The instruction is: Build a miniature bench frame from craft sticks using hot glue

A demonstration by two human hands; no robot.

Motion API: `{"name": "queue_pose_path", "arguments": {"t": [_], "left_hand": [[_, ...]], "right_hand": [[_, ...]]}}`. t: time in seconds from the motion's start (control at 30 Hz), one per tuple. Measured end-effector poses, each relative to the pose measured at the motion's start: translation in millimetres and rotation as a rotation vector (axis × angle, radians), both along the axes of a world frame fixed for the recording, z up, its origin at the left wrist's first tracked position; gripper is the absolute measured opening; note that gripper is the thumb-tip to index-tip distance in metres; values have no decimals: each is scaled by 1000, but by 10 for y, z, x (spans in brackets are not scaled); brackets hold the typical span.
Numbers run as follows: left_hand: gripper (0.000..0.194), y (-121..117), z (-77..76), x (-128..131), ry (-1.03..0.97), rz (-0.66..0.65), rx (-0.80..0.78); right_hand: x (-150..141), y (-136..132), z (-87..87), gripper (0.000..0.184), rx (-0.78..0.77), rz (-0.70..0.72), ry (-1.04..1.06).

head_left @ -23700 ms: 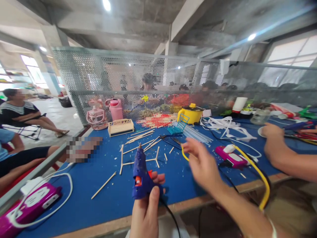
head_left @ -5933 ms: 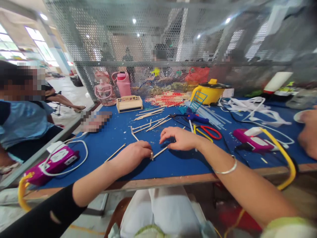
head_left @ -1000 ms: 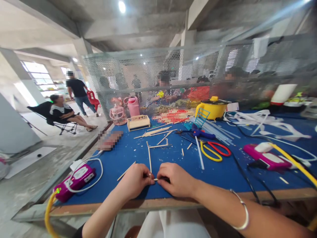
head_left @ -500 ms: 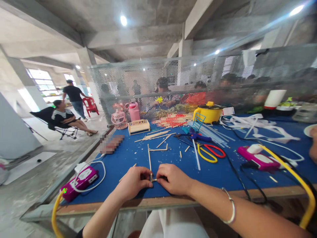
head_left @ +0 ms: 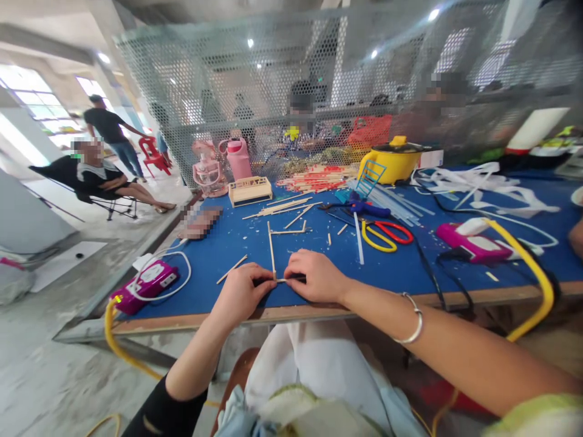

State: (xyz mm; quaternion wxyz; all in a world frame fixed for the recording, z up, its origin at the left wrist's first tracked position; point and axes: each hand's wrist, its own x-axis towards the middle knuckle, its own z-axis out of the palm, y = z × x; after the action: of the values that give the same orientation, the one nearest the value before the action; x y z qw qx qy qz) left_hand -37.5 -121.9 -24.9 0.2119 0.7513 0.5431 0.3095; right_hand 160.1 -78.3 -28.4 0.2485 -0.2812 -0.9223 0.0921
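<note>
Near the table's front edge, my left hand (head_left: 243, 291) is closed, thumb and fingers pinched at the lower end of a long thin wooden stick (head_left: 272, 249). My right hand (head_left: 316, 276) pinches a short wooden stick (head_left: 281, 280) that meets the long one at its lower corner. At the far end, another wooden stick (head_left: 288, 232) runs rightward from the long stick, with a small piece at its tip. Together they form an open-sided frame lying on the blue tabletop (head_left: 246, 240). A loose stick (head_left: 232, 269) lies left of my left hand.
Scissors (head_left: 387, 235), blue-handled pliers (head_left: 368, 208) and a glue stick (head_left: 358, 237) lie right of centre. Behind are wooden sticks (head_left: 285, 206), a small wooden model (head_left: 250, 191) and a yellow pot (head_left: 392, 161). Purple power strips (head_left: 150, 285) with cables flank the work area.
My view has tilted down, so the table sits higher and more of my lap shows. Both hands keep their pinch at the frame's lower corner, with only slight finger movement.
</note>
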Motion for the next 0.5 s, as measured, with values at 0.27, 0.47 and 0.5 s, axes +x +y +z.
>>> {"name": "queue_pose_path", "arguments": {"t": [0.27,0.47,0.5], "left_hand": [[12,13,32,4,-14,37,-82],[13,26,51,18,-19,51,-117],[13,29,53,19,-19,50,-122]], "right_hand": [[-21,43,11,13,-73,68,20],[-39,46,23,14,-108,92,22],[-40,46,21,14,-105,92,19]]}}
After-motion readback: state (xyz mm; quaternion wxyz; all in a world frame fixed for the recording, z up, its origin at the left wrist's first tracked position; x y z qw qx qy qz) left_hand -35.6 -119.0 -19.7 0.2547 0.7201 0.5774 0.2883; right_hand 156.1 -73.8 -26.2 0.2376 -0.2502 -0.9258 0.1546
